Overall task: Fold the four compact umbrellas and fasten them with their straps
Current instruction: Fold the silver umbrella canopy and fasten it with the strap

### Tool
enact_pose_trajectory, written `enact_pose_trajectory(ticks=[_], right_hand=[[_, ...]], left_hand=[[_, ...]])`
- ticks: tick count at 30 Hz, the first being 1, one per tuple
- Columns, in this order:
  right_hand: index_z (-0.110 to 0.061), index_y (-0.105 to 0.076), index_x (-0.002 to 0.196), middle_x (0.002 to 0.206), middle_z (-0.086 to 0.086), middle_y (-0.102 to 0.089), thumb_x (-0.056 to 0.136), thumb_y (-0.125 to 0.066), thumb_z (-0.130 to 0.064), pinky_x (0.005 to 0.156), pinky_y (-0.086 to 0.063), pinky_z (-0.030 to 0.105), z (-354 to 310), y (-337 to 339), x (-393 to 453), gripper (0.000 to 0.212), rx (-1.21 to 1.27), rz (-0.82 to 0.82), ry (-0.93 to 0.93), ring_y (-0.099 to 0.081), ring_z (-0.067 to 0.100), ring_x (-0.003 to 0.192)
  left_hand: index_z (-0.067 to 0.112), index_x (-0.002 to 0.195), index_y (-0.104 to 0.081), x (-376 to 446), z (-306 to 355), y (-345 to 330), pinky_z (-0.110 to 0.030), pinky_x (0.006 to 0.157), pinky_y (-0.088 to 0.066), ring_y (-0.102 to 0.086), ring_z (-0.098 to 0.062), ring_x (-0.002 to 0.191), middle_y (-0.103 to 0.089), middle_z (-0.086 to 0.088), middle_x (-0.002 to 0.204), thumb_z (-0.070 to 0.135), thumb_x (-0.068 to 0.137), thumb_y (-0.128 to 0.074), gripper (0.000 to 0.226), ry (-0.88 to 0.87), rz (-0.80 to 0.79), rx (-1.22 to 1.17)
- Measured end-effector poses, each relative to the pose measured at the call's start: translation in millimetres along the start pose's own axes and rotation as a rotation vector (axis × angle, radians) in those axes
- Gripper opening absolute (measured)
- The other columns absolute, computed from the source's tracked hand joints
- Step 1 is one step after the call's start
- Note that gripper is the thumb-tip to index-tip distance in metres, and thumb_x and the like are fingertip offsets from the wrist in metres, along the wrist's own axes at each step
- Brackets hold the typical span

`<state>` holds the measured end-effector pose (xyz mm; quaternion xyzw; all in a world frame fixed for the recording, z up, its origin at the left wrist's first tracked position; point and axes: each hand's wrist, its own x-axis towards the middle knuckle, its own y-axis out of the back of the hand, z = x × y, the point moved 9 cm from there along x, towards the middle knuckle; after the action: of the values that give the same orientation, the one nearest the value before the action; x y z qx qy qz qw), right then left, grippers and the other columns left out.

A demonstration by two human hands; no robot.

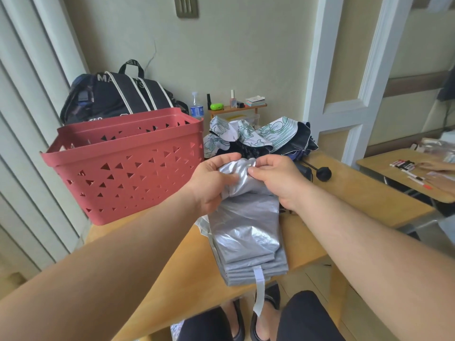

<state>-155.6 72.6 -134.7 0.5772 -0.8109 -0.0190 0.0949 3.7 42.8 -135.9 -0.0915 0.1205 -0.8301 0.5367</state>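
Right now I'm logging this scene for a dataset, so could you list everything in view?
silver umbrella: one, pleated, on table, strap hanging loose
patterned umbrellas: pile, white-green and dark, behind silver one
basket: one, red, table's left
backpack: one, black, behind basket
water bottle: one, clear, beside backpack
small shelf: one, wooden, holding small items
table: one, yellow wood
markers: several, right-hand desk
left hand: grip on silver fabric
right hand: pinches fabric's top
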Motion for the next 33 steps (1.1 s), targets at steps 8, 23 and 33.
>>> enact_pose_trajectory(ticks=[8, 23, 33], right_hand=[[-0.024, -0.061, 0.089, 0.082, 0.002, -0.059, 0.076, -0.092, -0.013, 0.068, -0.048, 0.026, -18.0, 28.4, 0.4, 0.035, -0.068, 0.189, 0.134, -0.055, 0.013, 0.071], [-0.032, -0.072, 0.091, 0.085, -0.013, -0.069, 0.089, -0.077, -0.011, 0.083, -0.053, 0.03, -25.9, 45.1, -14.7, 0.021, -0.482, 0.182, 0.297, -0.064, 0.005, 0.085], [-0.043, -0.067, 0.107, 0.09, -0.01, -0.075, 0.083, -0.056, 0.002, 0.08, -0.056, 0.041, -4.3, 29.0, -26.8, 0.052, -0.287, 0.047, 0.159, -0.069, 0.018, 0.09]], left_hand=[[0.021, 0.118, -0.073, 2.4, 13.0, 20.6, -0.039, 0.086, -0.063, -0.072, -0.022, 0.088, -0.076, -0.01, 0.114, -0.021, 0.089, -0.064, 0.052, -0.116, 0.105, 0.243], [0.035, 0.12, -0.071, -2.2, 15.6, 32.4, -0.05, 0.085, -0.061, -0.067, -0.023, 0.087, -0.073, -0.008, 0.112, -0.015, 0.088, -0.068, 0.06, -0.224, 0.134, 0.403], [0.024, 0.109, -0.078, -8.8, 19.7, 26.8, -0.03, 0.063, -0.05, -0.056, -0.02, 0.068, -0.064, -0.007, 0.086, 0.003, 0.097, -0.067, 0.027, -0.182, 0.123, 0.269]])
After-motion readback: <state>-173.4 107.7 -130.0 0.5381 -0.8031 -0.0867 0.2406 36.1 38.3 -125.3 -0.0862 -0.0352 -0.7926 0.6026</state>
